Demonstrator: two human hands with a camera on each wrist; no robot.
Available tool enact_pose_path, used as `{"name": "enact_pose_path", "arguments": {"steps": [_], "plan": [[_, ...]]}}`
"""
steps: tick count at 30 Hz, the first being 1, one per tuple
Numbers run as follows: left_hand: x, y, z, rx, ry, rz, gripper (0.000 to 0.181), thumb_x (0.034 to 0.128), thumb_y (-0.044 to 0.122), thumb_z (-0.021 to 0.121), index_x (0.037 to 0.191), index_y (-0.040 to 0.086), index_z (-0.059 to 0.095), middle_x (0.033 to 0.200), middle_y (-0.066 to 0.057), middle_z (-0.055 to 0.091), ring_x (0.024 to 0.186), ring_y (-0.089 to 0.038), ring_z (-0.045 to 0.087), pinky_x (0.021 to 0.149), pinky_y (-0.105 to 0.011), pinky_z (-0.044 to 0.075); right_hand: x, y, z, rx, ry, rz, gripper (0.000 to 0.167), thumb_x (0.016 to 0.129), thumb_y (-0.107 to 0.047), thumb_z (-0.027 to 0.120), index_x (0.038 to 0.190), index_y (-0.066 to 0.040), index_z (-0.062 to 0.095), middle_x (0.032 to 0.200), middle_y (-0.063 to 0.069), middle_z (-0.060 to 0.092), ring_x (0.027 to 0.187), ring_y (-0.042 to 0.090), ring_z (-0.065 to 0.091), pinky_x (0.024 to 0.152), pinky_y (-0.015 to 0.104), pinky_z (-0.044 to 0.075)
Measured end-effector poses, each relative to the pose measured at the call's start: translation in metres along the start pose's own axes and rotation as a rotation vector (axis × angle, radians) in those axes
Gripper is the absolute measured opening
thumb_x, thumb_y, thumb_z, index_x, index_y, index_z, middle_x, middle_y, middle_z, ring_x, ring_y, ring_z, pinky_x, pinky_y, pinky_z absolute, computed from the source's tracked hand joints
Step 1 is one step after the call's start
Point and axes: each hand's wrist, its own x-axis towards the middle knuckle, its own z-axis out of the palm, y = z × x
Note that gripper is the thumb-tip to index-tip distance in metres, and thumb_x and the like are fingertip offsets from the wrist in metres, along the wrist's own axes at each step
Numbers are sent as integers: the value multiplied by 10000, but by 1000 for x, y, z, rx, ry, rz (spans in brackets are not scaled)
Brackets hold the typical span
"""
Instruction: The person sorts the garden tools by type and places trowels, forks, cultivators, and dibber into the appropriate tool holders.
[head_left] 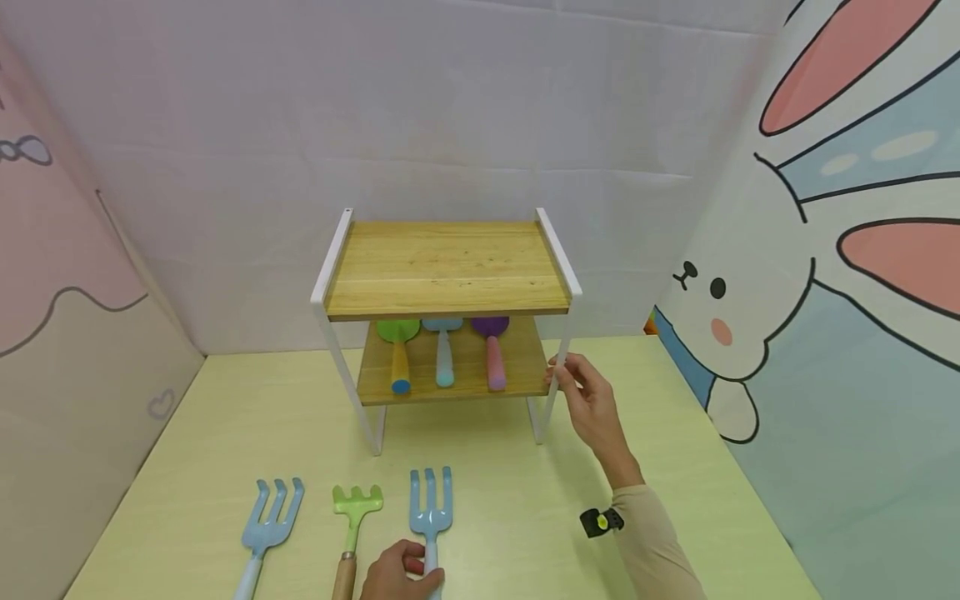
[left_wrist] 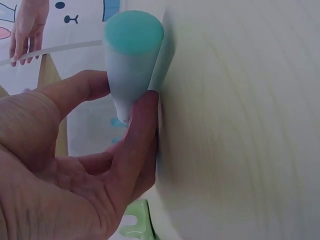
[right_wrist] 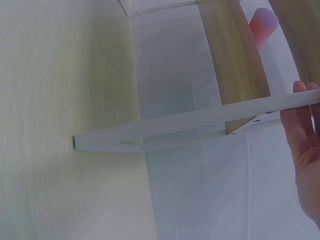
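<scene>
My left hand (head_left: 401, 573) pinches the handle of a light blue garden hand fork (head_left: 431, 517) on the table. In the left wrist view the fork's teal handle end (left_wrist: 134, 32) points up toward the camera, thumb and fingers on either side. My right hand (head_left: 592, 408) holds the right front leg of a two-tier shelf (head_left: 450, 267), with fingertips showing past the white metal bar (right_wrist: 200, 117). On the lower tier lie a green tool with a yellow handle (head_left: 401, 358), a light blue tool (head_left: 445, 358) and a purple tool with a pink handle (head_left: 495, 362).
Left of my left hand lie a green hand rake (head_left: 356, 508) with a wooden handle and another light blue fork (head_left: 270, 525). The shelf stands on a pale yellow table (head_left: 225, 417) before a white backdrop (head_left: 435, 108). A rabbit-print panel (head_left: 847, 417) borders the right side.
</scene>
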Motion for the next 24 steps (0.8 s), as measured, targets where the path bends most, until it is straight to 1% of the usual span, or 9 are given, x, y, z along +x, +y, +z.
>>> {"name": "enact_pose_path", "arguments": {"steps": [5,9,11,13,17,19,21,24], "plan": [[0,0,-1,-8,11,-24,281,843,163,786,995,-51,686,794,13,633,710,-141,647,633,-310,512,0,0,0,-1,5,-6,147,1037,82,513,1131,110,623,979,294,629,896,243,697,804,278,598],[1,-1,-5,-42,3,-13,271,854,146,780,998,-63,683,792,7,641,711,-142,628,636,-307,508,0,1,1,6,10,-4,141,1038,76,518,1125,110,624,978,298,631,894,221,696,802,285,599],[1,-3,-8,-76,-20,-6,286,866,146,779,1013,-77,680,797,-4,662,728,-156,631,646,-318,519,0,1,1,10,10,1,141,1038,74,520,1126,111,624,977,302,631,893,202,695,802,286,599],[2,-5,-11,-114,-58,-5,321,882,159,778,1043,-97,671,818,-20,684,764,-176,648,670,-335,541,-1,1,1,11,12,6,143,1036,76,521,1127,111,626,977,309,629,891,189,694,800,289,600],[6,-10,-17,-173,-151,-46,440,910,248,785,1124,-114,653,893,-40,711,843,-204,673,736,-375,564,-2,1,1,5,21,3,150,1035,84,516,1130,108,630,977,320,625,890,190,695,800,300,602],[7,-13,-20,-194,-194,-47,517,915,301,788,1165,-126,640,931,-43,721,876,-206,679,761,-381,567,-1,1,1,4,21,2,149,1037,78,518,1130,105,631,979,315,627,895,193,695,802,299,602],[9,-15,-21,-218,-219,-35,570,916,327,791,1193,-144,629,950,-55,734,887,-207,687,768,-378,569,-1,1,1,8,19,2,146,1037,74,522,1130,105,630,981,309,631,899,189,695,803,307,602],[9,-16,-20,-253,-235,-4,602,929,324,782,1218,-173,604,964,-70,743,890,-203,695,763,-359,571,-1,0,1,19,15,3,142,1036,72,527,1130,109,626,984,303,632,905,175,692,805,287,598]]}}
